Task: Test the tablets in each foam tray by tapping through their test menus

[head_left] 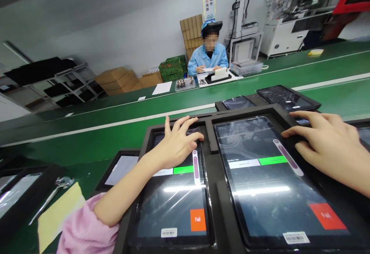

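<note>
Head view: left hand point(176, 144) open, fingers spread on the top of the left tablet point(176, 196); right hand point(326, 146) open, flat on the right edge of the right tablet point(268, 180). Both tablets sit in a black foam tray point(212, 138). Risk: a stray fingertip could hit the orange Fail button point(197, 219).

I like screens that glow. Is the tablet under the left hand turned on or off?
On. The left tablet shows a green bar and an orange Fail button lit on its screen, just below the left hand.
</note>
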Demonstrator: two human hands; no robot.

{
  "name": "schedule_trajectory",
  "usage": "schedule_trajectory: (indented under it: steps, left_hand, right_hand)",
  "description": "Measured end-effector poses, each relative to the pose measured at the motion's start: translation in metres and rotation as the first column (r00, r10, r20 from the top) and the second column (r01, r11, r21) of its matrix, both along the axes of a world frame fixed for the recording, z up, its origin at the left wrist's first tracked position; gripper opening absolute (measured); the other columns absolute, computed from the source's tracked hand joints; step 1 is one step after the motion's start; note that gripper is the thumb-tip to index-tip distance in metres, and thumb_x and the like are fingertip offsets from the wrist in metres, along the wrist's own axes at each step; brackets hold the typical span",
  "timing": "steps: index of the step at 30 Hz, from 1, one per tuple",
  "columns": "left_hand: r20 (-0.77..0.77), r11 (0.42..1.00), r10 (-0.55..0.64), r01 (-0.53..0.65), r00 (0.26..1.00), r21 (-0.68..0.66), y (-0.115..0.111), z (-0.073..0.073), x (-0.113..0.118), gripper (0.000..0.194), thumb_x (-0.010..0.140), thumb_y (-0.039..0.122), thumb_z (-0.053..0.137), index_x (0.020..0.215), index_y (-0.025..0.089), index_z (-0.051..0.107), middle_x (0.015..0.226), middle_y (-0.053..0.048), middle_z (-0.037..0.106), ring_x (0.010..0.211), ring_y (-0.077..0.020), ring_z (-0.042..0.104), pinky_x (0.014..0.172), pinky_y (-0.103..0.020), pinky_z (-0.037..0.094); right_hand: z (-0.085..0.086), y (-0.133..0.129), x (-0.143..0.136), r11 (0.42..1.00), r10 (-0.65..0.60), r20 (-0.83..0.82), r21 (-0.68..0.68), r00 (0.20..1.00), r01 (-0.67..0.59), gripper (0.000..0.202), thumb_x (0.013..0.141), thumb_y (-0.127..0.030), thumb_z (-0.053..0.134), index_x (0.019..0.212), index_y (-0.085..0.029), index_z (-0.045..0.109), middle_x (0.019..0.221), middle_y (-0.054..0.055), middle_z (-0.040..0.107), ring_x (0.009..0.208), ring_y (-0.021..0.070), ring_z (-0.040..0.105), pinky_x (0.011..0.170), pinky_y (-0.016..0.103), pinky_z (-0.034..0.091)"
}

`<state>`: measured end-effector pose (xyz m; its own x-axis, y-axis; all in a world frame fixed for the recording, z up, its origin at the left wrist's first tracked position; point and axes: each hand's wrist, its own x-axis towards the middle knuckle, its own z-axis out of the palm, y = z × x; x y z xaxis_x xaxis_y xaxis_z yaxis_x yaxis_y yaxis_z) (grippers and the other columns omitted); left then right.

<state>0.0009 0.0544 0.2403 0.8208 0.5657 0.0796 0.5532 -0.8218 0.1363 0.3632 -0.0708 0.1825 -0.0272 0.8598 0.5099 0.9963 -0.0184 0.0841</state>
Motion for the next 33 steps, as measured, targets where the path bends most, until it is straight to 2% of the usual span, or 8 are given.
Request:
schedule_trajectory:
  steps: [5,10,14,19,22,29,33]
  left_hand:
    - [0.005,1.000,-0.018,0.018,1.000,0.010,0.004,-0.001,-0.002,0.083,0.097,0.074,-0.001,0.122,0.030,0.065,0.158,-0.012,0.037,0.151,-0.0375,0.019,0.114,-0.081,-0.010]
    - [0.025,0.998,-0.037,0.036,0.999,0.042,0.008,-0.004,-0.005,0.076,0.101,0.072,0.005,0.122,0.031,0.066,0.158,-0.012,0.037,0.150,-0.0393,0.020,0.111,-0.085,-0.008]
    - [0.005,0.998,-0.041,0.040,0.999,0.042,0.010,-0.003,-0.004,0.071,0.102,0.070,0.010,0.122,0.031,0.066,0.157,-0.014,0.038,0.149,-0.0411,0.022,0.108,-0.088,-0.006]
    - [-0.031,0.994,-0.067,0.069,0.997,0.083,0.012,0.003,0.003,0.063,0.104,0.063,0.016,0.116,0.031,0.069,0.151,-0.012,0.046,0.145,-0.0408,0.028,0.108,-0.087,-0.007]
    - [-0.010,0.995,-0.058,0.058,0.998,0.078,0.012,0.004,0.003,0.064,0.104,0.064,0.015,0.113,0.031,0.070,0.150,-0.011,0.046,0.143,-0.0408,0.030,0.109,-0.087,-0.006]
    - [0.004,0.997,-0.039,0.039,0.999,0.062,0.012,-0.002,-0.005,0.071,0.101,0.071,0.011,0.119,0.032,0.068,0.151,-0.012,0.044,0.144,-0.0397,0.029,0.111,-0.085,-0.006]
    - [-0.022,0.997,-0.027,0.029,0.999,0.067,0.009,-0.002,-0.003,0.079,0.100,0.072,0.003,0.121,0.031,0.067,0.153,-0.013,0.042,0.146,-0.0397,0.027,0.111,-0.085,-0.006]
  right_hand:
    - [0.001,0.001,0.002,0.997,0.011,-0.116,-0.073,0.993,-0.019,0.041,0.086,-0.021,0.039,0.095,-0.023,0.079,0.135,0.013,0.057,0.113,0.0405,0.055,0.080,0.058,0.053]
    - [0.004,0.004,-0.011,0.997,-0.056,-0.106,-0.051,0.993,0.051,0.044,0.080,-0.015,0.042,0.108,-0.020,0.077,0.137,0.016,0.053,0.122,0.0412,0.049,0.089,0.061,0.053]
    - [0.001,0.010,-0.009,0.997,-0.012,-0.162,-0.080,0.987,-0.001,0.047,0.079,-0.012,0.043,0.112,-0.021,0.076,0.135,0.015,0.051,0.122,0.0375,0.049,0.091,0.057,0.054]
    - [-0.003,0.013,0.000,0.995,0.036,-0.276,-0.076,0.960,-0.059,0.049,0.079,-0.009,0.043,0.111,-0.024,0.076,0.135,0.013,0.049,0.122,0.0345,0.049,0.101,0.059,0.050]
    - [-0.005,0.013,0.001,0.993,0.066,-0.335,-0.071,0.940,-0.095,0.049,0.078,-0.010,0.042,0.110,-0.024,0.077,0.136,0.012,0.049,0.124,0.0338,0.049,0.103,0.058,0.049]
    - [0.002,0.009,-0.007,0.997,-0.019,-0.206,-0.073,0.978,0.004,0.047,0.081,-0.014,0.043,0.112,-0.024,0.077,0.137,0.014,0.050,0.123,0.0379,0.048,0.090,0.056,0.053]
    - [0.001,0.007,-0.007,0.998,-0.038,-0.141,-0.059,0.989,0.030,0.047,0.082,-0.018,0.041,0.110,-0.024,0.079,0.136,0.016,0.051,0.120,0.0400,0.050,0.086,0.058,0.053]
